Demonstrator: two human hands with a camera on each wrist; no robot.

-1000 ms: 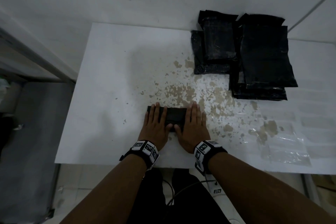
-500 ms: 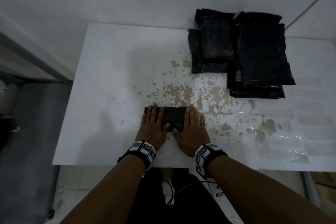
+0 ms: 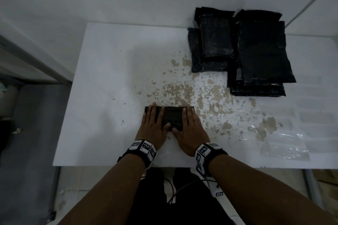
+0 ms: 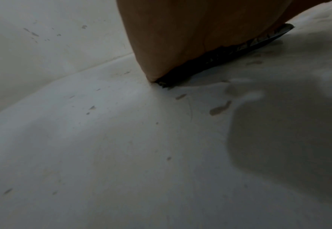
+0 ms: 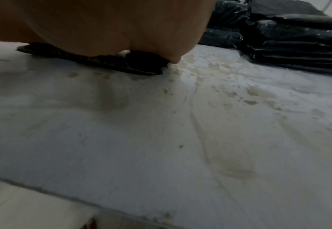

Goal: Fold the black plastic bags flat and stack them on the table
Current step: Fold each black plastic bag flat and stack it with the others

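Flat-fingered, left hand [image 3: 154, 126] and right hand [image 3: 190, 129] press one folded bag [image 3: 172, 117]; two black stacks [image 3: 259, 56] beyond.

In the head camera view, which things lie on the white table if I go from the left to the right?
Left hand → small folded black plastic bag under both hands → right hand → smaller stack of folded black bags → larger stack of black bags → clear plastic sheet.

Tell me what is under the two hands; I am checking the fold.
One folded black bag lies flat on the white table, pressed by left hand and right hand. Its ends under the palms are hidden.
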